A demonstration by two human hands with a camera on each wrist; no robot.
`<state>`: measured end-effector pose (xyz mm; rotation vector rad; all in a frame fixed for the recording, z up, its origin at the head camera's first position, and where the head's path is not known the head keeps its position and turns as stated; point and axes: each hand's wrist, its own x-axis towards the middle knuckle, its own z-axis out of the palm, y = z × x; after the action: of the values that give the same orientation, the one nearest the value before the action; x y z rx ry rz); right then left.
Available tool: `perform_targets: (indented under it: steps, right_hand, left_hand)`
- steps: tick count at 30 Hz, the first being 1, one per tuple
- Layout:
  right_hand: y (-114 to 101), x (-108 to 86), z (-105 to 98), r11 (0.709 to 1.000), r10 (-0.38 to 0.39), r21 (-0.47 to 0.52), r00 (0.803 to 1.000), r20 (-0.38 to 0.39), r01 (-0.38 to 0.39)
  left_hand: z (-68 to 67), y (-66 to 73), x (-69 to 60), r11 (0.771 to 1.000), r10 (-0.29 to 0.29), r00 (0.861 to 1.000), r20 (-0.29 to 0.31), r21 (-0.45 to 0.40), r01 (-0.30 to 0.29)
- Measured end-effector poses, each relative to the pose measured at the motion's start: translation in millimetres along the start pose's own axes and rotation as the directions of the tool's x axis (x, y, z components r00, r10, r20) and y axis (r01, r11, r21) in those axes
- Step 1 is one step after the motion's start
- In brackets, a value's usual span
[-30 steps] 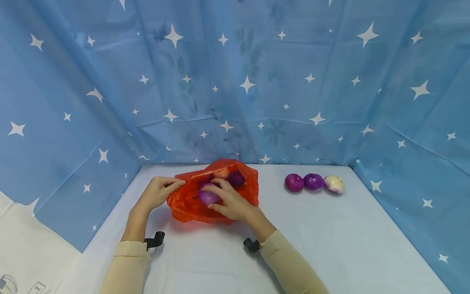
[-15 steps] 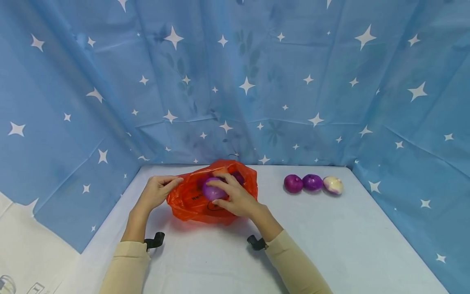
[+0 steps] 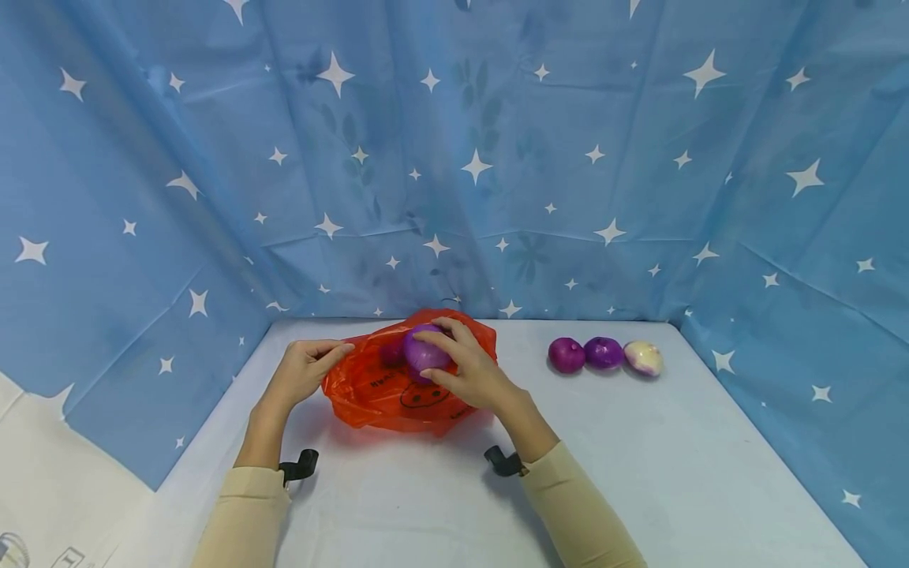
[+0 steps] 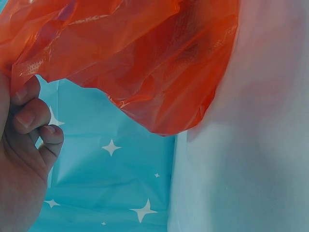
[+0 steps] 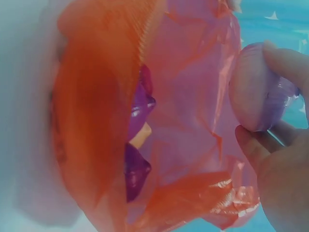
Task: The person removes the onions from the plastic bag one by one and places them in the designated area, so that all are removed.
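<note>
A red plastic bag lies on the white table with its mouth toward the camera. The left hand pinches the bag's left edge; the left wrist view shows that hand at the side of the bag. Above the bag's opening, the right hand grips a purple onion. In the right wrist view this onion is held between thumb and fingers, clear of the bag's inside. Other purple onions and a pale orange item lie within the bag.
Two purple onions and a white onion stand in a row at the back right of the table. A blue star-patterned curtain hangs behind and at both sides.
The right hand has lifted the purple onion from inside the bag, moving up and to the right. The left hand has stayed nearly still on the bag's edge.
</note>
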<state>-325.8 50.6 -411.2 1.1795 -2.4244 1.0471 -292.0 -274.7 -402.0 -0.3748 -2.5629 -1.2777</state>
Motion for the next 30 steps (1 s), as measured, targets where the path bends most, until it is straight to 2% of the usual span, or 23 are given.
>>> perform_targets:
  steps: [4, 7, 17, 23, 30]
  right_hand:
    - [3, 0.9, -6, 1.000, -0.019, -0.008, 0.996, -0.090, 0.018]
    - [3, 1.1, -10, 1.000, -0.027, -0.003, 0.989, -0.148, 0.027]
    - [7, -1.1, -22, 1.000, -0.021, 0.016, 0.975, -0.219, 0.025]
    - [14, -2.6, -28, 0.998, -0.002, 0.055, 0.964, -0.267, 0.017]
    - [22, -4.4, -37, 0.998, 0.013, 0.067, 0.953, -0.302, 0.007]
  left_hand:
    - [3.2, -17.9, 5.1, 1.000, -0.007, 1.000, -0.007, 0.008, 0.007]
    - [4.2, -26.5, 7.1, 1.000, -0.006, 1.000, -0.013, 0.008, 0.006]
    - [3.8, -29.9, 6.6, 1.000, 0.002, 1.000, -0.001, -0.026, -0.002]
    - [4.3, -24.6, 5.7, 1.000, -0.014, 1.000, 0.002, -0.009, 0.014]
    - [-1.5, 4.6, -1.8, 1.000, -0.012, 1.000, 0.019, -0.026, 0.012]
